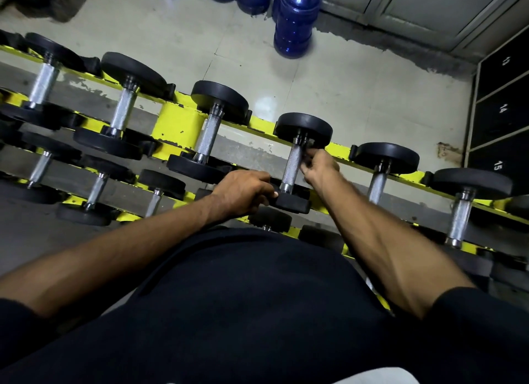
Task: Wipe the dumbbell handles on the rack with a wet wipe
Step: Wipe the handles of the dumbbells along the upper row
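A pale tiled floor [357, 91] lies beyond both hands, and across it, running from far left to near right, stands a chipped yellow rack [177, 123] with rows of black-headed dumbbells on chrome handles. Dark lockers [503, 109] numbered 13, 14 and 15 stand well to the right of the right hand, and blue water jugs [294, 26] sit on the floor far beyond it. The dumbbell [303, 126] being worked on rests in the rack's upper row, directly between the two hands, with other dumbbells to either side. The left hand [243, 193] has its fingers curled round the edge of the near head [292, 203], the thumb lying on top. The right hand [319, 166] is just right of the knurled handle [293, 163], its curled fingers touching the handle's far end; it is blurred, so whether it pinches a wipe or grips the handle cannot be told.
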The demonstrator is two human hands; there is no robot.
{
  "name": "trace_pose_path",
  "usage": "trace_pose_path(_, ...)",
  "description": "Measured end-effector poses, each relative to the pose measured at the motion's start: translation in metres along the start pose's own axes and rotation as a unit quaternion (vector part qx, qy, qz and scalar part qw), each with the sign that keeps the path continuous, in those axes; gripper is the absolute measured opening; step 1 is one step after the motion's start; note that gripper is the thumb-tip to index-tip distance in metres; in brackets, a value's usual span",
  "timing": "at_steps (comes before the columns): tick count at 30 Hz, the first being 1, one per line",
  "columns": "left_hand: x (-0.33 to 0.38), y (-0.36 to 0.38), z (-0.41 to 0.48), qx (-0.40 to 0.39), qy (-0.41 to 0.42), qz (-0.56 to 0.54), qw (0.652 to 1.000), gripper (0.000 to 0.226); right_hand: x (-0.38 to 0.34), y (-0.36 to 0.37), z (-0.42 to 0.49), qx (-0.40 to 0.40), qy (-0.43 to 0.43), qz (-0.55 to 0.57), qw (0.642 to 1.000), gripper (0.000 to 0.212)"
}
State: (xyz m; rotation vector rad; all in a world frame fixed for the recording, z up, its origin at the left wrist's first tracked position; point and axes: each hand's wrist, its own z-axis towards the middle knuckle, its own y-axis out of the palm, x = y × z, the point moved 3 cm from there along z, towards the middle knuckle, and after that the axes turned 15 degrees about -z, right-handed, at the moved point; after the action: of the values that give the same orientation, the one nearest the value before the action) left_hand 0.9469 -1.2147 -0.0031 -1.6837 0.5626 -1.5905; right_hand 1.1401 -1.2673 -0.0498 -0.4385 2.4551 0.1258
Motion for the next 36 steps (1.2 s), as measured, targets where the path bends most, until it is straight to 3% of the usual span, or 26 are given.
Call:
trace_pose_path(2,0.0,0.0,0.0,0.003,0.003,-0.003,1.0,0.02,0.004,-0.006,-0.004,0.059,-0.083,-0.037,0.994,0.024)
trace_pose_path(4,0.0,0.0,0.0,0.003,0.006,0.001,1.0,0.019,0.002,-0.008,-0.007,0.112,-0.19,-0.14,0.965,0.021)
trace_pose_path(7,0.0,0.001,0.0,0.005,0.011,0.004,1.0,0.017,-0.007,-0.007,-0.011,0.123,-0.375,-0.317,0.862,0.013)
trace_pose_path(9,-0.001,0.001,0.0,0.005,0.01,0.005,1.0,0.016,-0.01,-0.002,-0.016,0.091,-0.498,-0.425,0.751,0.014)
trace_pose_path(11,-0.002,0.001,0.0,0.007,0.009,0.006,1.0,0.015,-0.006,0.007,-0.023,0.084,-0.573,-0.562,0.591,0.026)
trace_pose_path(14,-0.002,0.001,0.0,0.009,0.009,0.008,1.0,0.014,-0.002,0.023,-0.035,0.126,-0.587,-0.717,0.355,0.021)
trace_pose_path(16,-0.001,0.002,0.0,0.011,0.008,0.009,1.0,0.014,0.001,0.032,-0.044,0.091,-0.543,-0.792,0.264,0.016)
trace_pose_path(18,-0.001,0.002,0.0,0.008,0.008,0.014,1.0,0.018,0.005,0.035,-0.049,0.03,-0.53,-0.818,0.22,0.012)
trace_pose_path(20,-0.001,0.002,0.0,0.003,0.008,0.016,1.0,0.023,0.009,0.029,-0.048,-0.044,-0.532,-0.813,0.231,0.009)
trace_pose_path(23,-0.002,0.003,-0.001,-0.001,0.003,0.013,1.0,0.025,0.002,0.015,-0.038,-0.067,-0.559,-0.763,0.318,0.005)
trace_pose_path(24,-0.002,0.003,-0.002,0.0,0.0,0.012,1.0,0.024,-0.005,0.011,-0.034,-0.042,-0.575,-0.726,0.375,0.004)
trace_pose_path(27,0.0,0.003,-0.003,0.01,-0.005,0.009,1.0,0.021,-0.018,-0.006,-0.03,0.037,-0.521,-0.602,0.604,0.003)
trace_pose_path(28,0.001,0.003,-0.002,0.009,-0.003,0.01,1.0,0.021,-0.014,-0.012,-0.03,0.044,-0.489,-0.583,0.648,0.005)
trace_pose_path(33,0.001,0.001,-0.001,0.005,0.007,0.009,1.0,0.022,0.009,-0.029,-0.029,0.003,-0.402,-0.568,0.718,0.016)
trace_pose_path(36,0.002,0.002,-0.002,0.006,0.005,0.009,1.0,0.022,-0.001,-0.026,-0.011,0.05,-0.326,-0.453,0.828,0.021)
